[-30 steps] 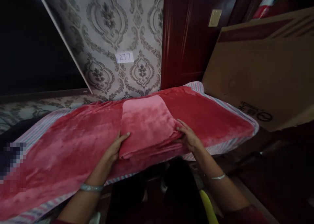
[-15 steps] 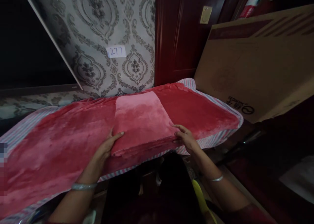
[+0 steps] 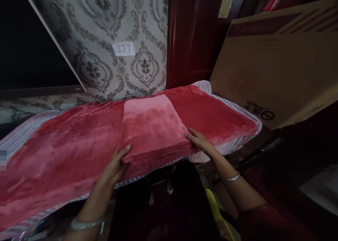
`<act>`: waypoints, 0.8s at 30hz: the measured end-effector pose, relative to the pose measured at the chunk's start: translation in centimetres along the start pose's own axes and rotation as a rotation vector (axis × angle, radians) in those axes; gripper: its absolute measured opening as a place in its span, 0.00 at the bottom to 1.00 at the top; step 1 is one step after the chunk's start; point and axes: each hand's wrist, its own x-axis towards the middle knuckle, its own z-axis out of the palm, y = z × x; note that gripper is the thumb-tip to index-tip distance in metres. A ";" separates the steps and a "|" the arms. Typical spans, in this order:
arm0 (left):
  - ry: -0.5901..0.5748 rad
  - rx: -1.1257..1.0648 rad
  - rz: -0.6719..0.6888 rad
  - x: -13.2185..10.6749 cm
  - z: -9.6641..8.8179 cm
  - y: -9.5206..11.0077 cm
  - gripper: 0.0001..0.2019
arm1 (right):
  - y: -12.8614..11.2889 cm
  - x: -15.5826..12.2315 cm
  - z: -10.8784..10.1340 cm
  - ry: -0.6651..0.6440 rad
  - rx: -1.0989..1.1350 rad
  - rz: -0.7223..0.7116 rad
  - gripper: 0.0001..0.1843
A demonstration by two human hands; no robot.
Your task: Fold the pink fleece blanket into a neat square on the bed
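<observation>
I see the pink cloth (image 3: 151,125) already folded, no loose flap showing, left hand (image 3: 113,167) and right hand (image 3: 201,141) spread at its front corners.

Screen (image 3: 31,51), carton (image 3: 277,61) — both pt. out-of-frame

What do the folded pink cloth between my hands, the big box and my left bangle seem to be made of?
Folded pink cloth: probably plush synthetic fleece, judging by its soft, mottled nap. Big box: matte cardboard, from its plain brown, printed panels. Left bangle: jade or glass perhaps, being pale and glossy.
</observation>
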 end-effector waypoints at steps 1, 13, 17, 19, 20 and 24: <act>0.002 0.005 0.016 0.0 0.1 0.0 0.14 | -0.5 -0.1 0.0 -0.031 0.061 0.011 0.28; 0.179 -0.388 0.308 -2.3 -5.0 5.5 0.07 | -9.2 -10.2 9.7 -0.197 0.827 0.024 0.51; 0.125 -0.433 0.066 -4.1 -7.2 -1.0 0.12 | -9.1 -11.7 11.9 -0.209 0.861 0.079 0.51; 0.031 -0.398 -0.074 -4.8 -7.6 -3.9 0.18 | -9.2 -12.0 12.1 -0.173 0.822 0.061 0.50; -0.031 -0.380 -0.140 -5.1 -7.4 -5.0 0.21 | -9.3 -12.1 12.0 -0.162 0.801 0.043 0.49; -0.274 -0.382 -0.229 -5.8 -4.7 -6.6 0.22 | -9.7 -13.2 12.3 -0.202 0.768 -0.010 0.48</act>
